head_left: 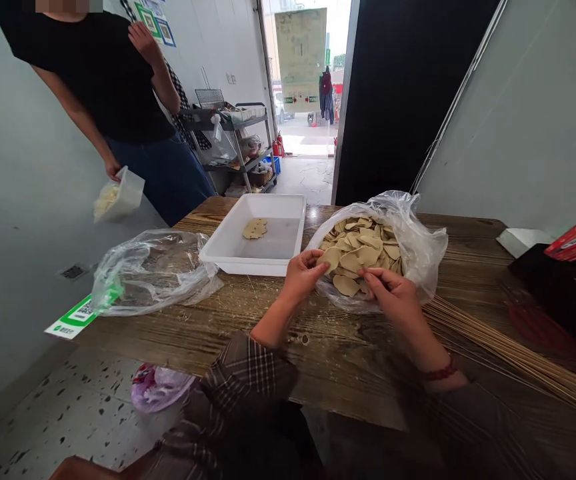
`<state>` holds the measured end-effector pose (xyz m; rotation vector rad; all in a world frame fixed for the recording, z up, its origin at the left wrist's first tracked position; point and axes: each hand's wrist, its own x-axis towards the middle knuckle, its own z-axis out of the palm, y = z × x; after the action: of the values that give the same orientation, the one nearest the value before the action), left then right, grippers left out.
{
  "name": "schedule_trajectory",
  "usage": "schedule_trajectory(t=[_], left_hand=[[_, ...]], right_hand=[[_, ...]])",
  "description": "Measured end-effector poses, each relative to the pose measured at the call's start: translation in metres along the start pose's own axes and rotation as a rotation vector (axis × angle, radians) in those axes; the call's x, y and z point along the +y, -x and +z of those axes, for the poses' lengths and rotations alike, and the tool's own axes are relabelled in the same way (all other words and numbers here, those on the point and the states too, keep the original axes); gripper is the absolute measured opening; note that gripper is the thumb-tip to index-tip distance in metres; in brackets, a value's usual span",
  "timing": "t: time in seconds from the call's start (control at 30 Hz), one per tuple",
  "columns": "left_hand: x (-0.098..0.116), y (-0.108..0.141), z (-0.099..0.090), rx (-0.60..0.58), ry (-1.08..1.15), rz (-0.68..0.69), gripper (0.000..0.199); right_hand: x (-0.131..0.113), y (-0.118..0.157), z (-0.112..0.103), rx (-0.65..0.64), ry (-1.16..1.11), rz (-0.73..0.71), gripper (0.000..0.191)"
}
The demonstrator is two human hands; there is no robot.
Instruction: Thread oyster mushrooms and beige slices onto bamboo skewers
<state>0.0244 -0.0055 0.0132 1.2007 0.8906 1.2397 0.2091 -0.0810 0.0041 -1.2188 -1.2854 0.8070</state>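
Observation:
A clear plastic bag (425, 257) lies spread wide on the wooden table, full of thin, flat beige slices (361, 243) with rounded edges. My left hand (302, 275) is at the bag's left side, pinching one beige slice (329, 258) between thumb and fingers. Over the near right part of the pile, my right hand (395, 290) is closed in a pinch; what its fingertips hold is not clear. A white plastic tray (213, 252) stands left of the bag, with a small group of similar slices (255, 229) on its bottom.
Thin wooden skewers (513, 353) lie at the right, passing by my right forearm. A crumpled clear bag (153, 273) and a green-and-white QR card (75, 319) are at the left edge. Across the table, a person (93, 80) holds a white container (127, 193). A dark box (558, 287) stands right.

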Motion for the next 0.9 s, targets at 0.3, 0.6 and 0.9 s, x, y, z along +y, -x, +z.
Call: schedule_trajectory(t=[0.3,0.6,0.9], left_hand=[[0.010,0.001,0.000,0.027,-0.005,0.125,0.022],[0.021,0.003,-0.004,0.055,0.002,0.100,0.023],[0.019,0.003,-0.004,0.056,-0.028,0.133,0.022]], right_hand=[[-0.020,0.014,0.008,-0.251,0.135,-0.068,0.031],[-0.009,0.016,0.003,-0.260,0.225,-0.084,0.033],[-0.013,0.018,0.002,-0.246,0.281,-0.072,0.034]])
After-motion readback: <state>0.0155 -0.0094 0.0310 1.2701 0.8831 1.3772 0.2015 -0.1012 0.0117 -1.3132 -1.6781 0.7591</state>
